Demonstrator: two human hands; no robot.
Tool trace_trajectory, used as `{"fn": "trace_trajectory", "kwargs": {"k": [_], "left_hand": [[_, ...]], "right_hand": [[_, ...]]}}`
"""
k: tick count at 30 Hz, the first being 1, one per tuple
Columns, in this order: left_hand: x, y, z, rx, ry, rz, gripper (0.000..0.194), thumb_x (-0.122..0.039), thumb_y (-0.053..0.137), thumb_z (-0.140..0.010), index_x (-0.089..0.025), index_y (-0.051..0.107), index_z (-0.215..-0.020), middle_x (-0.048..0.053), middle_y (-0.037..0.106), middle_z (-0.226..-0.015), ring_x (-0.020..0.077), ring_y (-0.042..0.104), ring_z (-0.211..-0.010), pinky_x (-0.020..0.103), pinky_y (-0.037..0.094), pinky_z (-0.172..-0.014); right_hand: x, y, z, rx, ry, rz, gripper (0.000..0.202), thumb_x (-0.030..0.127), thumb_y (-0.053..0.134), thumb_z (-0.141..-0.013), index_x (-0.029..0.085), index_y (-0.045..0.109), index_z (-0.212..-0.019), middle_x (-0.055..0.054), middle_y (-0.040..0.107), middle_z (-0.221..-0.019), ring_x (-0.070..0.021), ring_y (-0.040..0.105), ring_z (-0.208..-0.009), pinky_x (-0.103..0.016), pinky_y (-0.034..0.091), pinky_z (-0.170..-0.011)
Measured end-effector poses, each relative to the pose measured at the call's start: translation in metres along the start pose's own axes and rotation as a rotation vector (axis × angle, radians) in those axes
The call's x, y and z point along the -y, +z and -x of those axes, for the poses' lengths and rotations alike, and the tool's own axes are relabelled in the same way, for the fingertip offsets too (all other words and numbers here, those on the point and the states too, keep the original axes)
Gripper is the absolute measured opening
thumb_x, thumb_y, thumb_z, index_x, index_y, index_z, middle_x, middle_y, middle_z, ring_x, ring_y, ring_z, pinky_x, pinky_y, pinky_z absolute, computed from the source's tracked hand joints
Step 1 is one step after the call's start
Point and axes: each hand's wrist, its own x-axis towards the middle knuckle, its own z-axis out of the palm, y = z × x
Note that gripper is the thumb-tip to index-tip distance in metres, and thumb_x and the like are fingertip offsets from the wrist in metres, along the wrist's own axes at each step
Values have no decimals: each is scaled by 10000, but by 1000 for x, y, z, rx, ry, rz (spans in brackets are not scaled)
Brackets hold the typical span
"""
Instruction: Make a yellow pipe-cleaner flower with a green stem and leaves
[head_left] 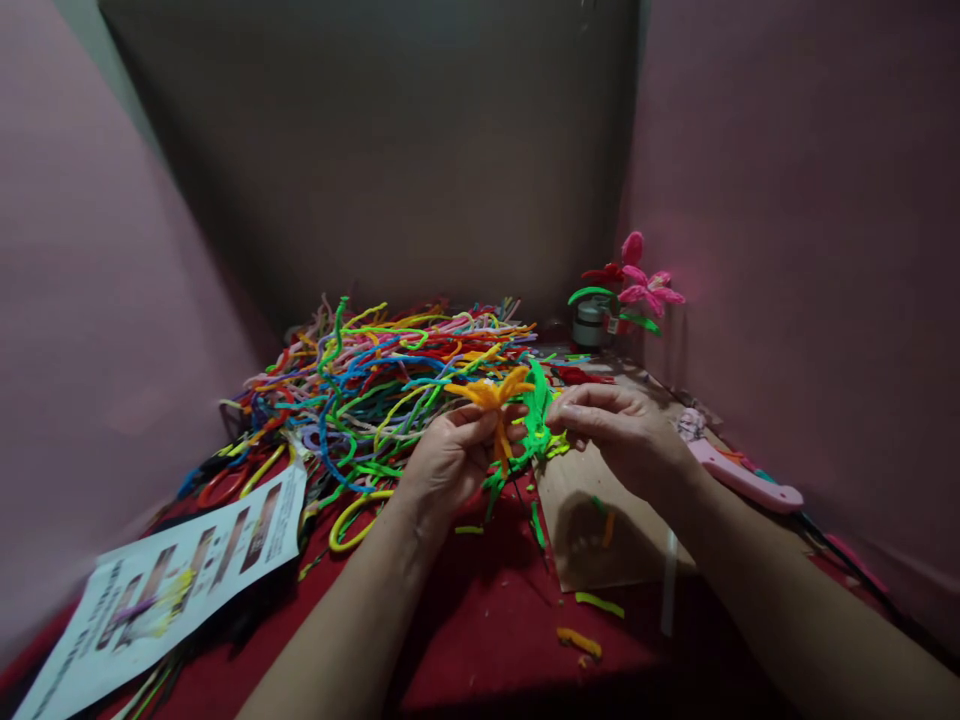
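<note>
The orange flower is located above the desk, upright in the left hand, whose thumb and fingers are closed on it below the petals; the fingers conceal part of its stem. The right hand is raised with fingers bent and thumb near the fingertips; it cannot be determined whether anything is pinched there. A bright green piece is between the 2 hands; its contact with the right fingertips is unclear, and its lower portion merges with green scraps. Behind the left hand, a tangled pile of fuzzy stems occupies the far side, individual ends being indistinguishable. A yellow loop lies beside the left wrist, its remainder obscured. The right forearm covers part of a flat brown board and crosses a narrow translucent strip. Beyond that arm lies a smooth, curved pink handle. At far right, a pink flower with plush petals is near a grey container, partly screened by green leaves. A printed sheet, its text illegible, lies at left. The desk covering is red; 1 yellow scrap and 1 orange scrap lie in front.
</note>
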Motion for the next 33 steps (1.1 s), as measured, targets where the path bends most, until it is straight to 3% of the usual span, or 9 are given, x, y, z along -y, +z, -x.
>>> {"fn": "trace_trajectory", "kwargs": {"k": [4,8,16,22,28,33], "left_hand": [[6,7,2,-45,-61,-60,161,-104,656,-670,-67,643,-826,102,683,-791,143,631,-577,235,502,-543],[12,15,3,-30,-80,-67,172,-98,674,-640,-57,658,-806,83,673,-708,145,623,-591,245,493,-570],[21,14,1,-33,-58,-65,159,-80,705,-567,-54,670,-720,85,665,-672,152,613,-606,253,469,-605],[24,13,0,-18,-73,-86,141,-103,702,-586,-57,672,-715,79,660,-642,123,585,-534,240,448,-562],[25,15,1,-72,-73,-139,156,-132,726,-567,-70,663,-696,66,653,-612,117,567,-496,236,424,-515],[23,13,0,-105,-12,-149,160,-143,759,-527,-81,629,-595,41,637,-593,103,569,-555,217,420,-594]], "right_hand": [[-3,7,1,47,16,-72,129,265,623,-724,153,627,-659,-10,577,-677,-93,441,-575,-229,314,-513],[-9,14,1,62,1,9,145,262,615,-724,157,627,-625,-1,573,-647,-91,439,-573,-235,308,-517],[-14,25,4,-85,42,121,196,311,640,-682,155,598,-572,37,491,-545,-80,400,-521,-236,311,-514],[-18,28,4,-170,86,130,227,355,651,-671,146,604,-593,10,556,-589,-94,452,-543,-238,355,-527],[-21,26,3,-159,65,100,254,365,649,-675,153,593,-548,-5,570,-589,-123,503,-598,-267,404,-600],[-19,27,4,-160,84,23,148,303,659,-669,155,652,-669,5,590,-626,-111,504,-605,-254,404,-604]]}}
